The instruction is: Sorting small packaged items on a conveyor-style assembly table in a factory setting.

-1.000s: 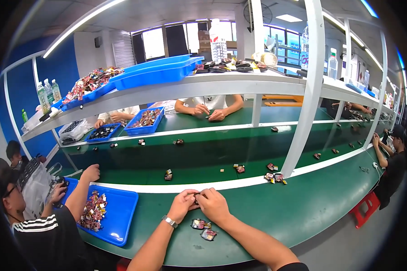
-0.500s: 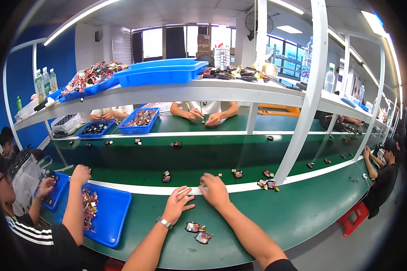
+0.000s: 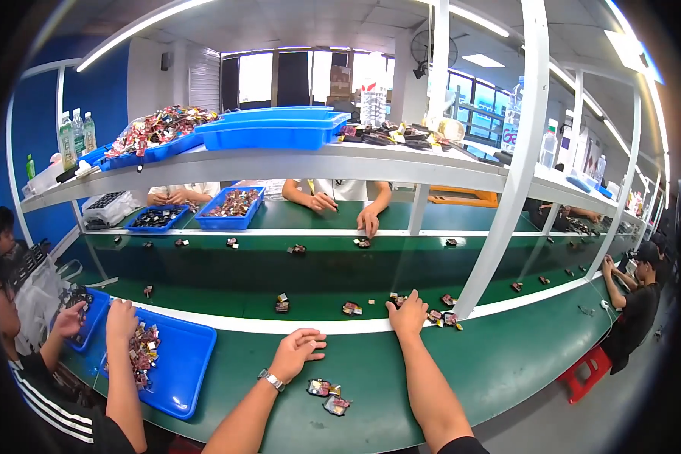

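Note:
My left hand (image 3: 296, 352) rests palm down on the green worktable (image 3: 507, 363), fingers loosely curled, holding nothing. A watch sits on its wrist. My right hand (image 3: 407, 313) reaches forward to the white edge strip of the conveyor belt (image 3: 227, 280), fingers down beside a small packaged part (image 3: 396, 300); I cannot tell whether it grips anything. Two small dark packaged parts (image 3: 327, 396) lie on the table just right of my left forearm. More parts (image 3: 445, 318) lie to the right of my right hand.
A person on my left picks from a blue tray (image 3: 181, 367) of small parts. Scattered parts ride the belt. A white upright post (image 3: 499, 204) stands right of my right hand. Shelves above carry blue bins (image 3: 268, 130). Other workers sit across and at right.
My hands have come apart: the right one went forward to the conveyor edge, the left one settled flat on the table. The view tilted up slightly.

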`<move>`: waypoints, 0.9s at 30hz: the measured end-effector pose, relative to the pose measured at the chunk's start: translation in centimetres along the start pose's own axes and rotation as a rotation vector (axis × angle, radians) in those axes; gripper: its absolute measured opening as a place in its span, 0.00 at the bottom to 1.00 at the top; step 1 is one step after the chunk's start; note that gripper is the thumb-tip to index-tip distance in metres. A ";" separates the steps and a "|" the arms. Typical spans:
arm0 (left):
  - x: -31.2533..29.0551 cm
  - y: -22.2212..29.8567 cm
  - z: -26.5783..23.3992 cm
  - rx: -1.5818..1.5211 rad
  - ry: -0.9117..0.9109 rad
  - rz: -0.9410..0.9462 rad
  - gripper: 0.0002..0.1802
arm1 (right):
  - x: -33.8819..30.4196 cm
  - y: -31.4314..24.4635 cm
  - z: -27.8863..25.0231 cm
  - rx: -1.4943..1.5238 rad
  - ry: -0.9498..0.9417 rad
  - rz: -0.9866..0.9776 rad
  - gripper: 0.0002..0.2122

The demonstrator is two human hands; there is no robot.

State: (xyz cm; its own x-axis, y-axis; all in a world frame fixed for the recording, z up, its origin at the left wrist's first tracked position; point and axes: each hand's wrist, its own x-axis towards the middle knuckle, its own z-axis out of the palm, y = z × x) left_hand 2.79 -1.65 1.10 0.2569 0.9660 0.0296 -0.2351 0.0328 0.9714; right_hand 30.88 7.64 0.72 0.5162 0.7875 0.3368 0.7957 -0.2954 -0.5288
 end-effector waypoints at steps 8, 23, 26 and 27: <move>0.5 -0.6 -0.5 0.005 -0.022 0.028 0.15 | -0.2 1.5 2.1 0.402 0.169 -0.310 0.26; -0.2 0.7 -1.5 0.037 -0.350 -0.168 0.21 | -11.0 -4.1 -6.5 0.591 -0.699 -0.904 0.32; -0.4 1.0 -1.2 0.021 -0.349 -0.175 0.21 | -10.7 -4.1 -6.3 0.599 -0.627 -0.976 0.32; -0.4 0.7 -1.4 -0.009 -0.301 -0.163 0.21 | -11.0 -4.4 -6.6 0.626 -0.580 -0.991 0.29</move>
State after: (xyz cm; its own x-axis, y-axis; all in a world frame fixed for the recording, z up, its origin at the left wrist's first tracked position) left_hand 1.25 -1.67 1.42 0.5564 0.8290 -0.0563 -0.1758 0.1837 0.9671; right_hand 23.79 -3.26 4.54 -0.5363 0.6869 0.4904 0.3939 0.7176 -0.5743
